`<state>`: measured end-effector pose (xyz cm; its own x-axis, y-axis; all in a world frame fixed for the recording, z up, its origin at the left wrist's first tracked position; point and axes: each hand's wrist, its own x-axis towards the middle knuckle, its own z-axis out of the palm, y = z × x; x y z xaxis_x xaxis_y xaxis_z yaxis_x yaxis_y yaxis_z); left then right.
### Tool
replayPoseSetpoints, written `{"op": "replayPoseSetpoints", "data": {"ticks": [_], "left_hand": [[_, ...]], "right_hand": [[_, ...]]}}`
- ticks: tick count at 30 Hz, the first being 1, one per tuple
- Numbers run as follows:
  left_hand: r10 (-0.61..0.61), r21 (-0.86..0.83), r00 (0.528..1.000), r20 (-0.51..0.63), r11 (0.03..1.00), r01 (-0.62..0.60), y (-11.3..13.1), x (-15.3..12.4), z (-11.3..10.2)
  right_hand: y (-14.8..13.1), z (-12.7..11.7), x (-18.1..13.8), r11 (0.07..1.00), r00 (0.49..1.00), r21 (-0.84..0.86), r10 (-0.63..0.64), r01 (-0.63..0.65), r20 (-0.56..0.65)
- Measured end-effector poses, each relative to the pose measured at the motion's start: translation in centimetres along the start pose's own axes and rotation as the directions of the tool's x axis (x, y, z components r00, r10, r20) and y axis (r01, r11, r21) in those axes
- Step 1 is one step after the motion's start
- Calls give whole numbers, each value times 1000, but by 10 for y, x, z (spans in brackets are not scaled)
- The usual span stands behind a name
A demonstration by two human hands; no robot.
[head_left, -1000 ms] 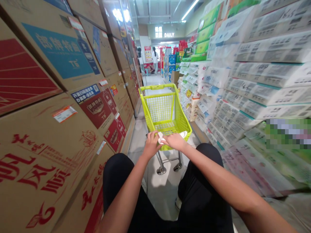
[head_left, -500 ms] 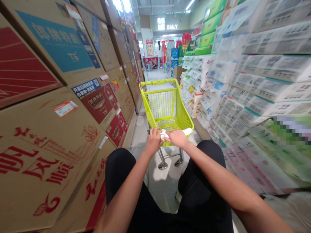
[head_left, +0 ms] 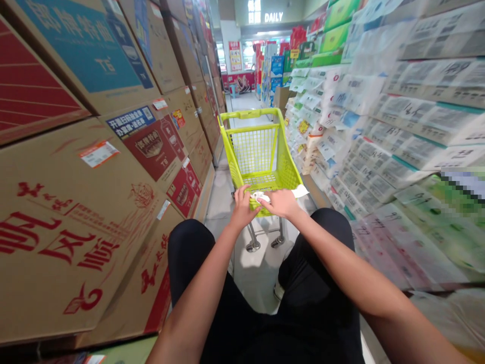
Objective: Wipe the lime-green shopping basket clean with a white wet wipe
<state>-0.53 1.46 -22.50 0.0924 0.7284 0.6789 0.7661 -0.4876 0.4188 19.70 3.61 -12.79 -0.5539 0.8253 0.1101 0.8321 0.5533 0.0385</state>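
A lime-green shopping cart [head_left: 261,151] stands in the aisle in front of me, its basket holding nothing that I can see. My left hand [head_left: 242,206] is wrapped round the left part of the cart's near handle. My right hand [head_left: 281,202] rests closed on the handle beside it and presses a crumpled white paper [head_left: 260,196] against the bar. A white corner of paper or label [head_left: 301,191] sticks out to the right of my right hand. My dark trousers fill the lower middle of the view.
Stacked brown cartons [head_left: 94,167] with red and blue print wall the left side. Shelves of white and green tissue packs [head_left: 386,136] line the right. A narrow pale floor strip [head_left: 242,106] runs ahead to a far display area under a "DAILY" sign [head_left: 273,17].
The cart and both hands have rolled forward along the aisle, and the view has tilted down a little. The grip on the handle and the paper is unchanged.
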Motion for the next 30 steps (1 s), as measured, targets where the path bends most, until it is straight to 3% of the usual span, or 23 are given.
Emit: {"op": "replayPoseSetpoints", "data": {"ticks": [3,9,13,17,22,25,30], "left_hand": [[14,15,1000,6,1000,-14,-9,2,-7],[-11,63,997,82,998,5,-31,7,-35],[-42,60,996,83,998,37,-29,11,-28],[-44,58,995,93,998,39,-29,16,-26],[-12,64,991,133,998,4,-46,17,-39],[-10,78,994,113,997,2,-46,18,-30],[-17,95,987,162,995,2,-41,31,-12]], "right_hand": [[-12,-2,9,999,999,15,-47,47,24],[29,-5,16,999,997,-33,19,-17,74],[21,1,27,999,997,-34,33,-31,68],[-2,4,39,997,996,10,-71,71,55],[23,3,43,993,991,-61,-90,97,99],[36,2,49,994,990,-86,-59,71,131],[15,-4,76,982,958,-2,-184,189,221]]}}
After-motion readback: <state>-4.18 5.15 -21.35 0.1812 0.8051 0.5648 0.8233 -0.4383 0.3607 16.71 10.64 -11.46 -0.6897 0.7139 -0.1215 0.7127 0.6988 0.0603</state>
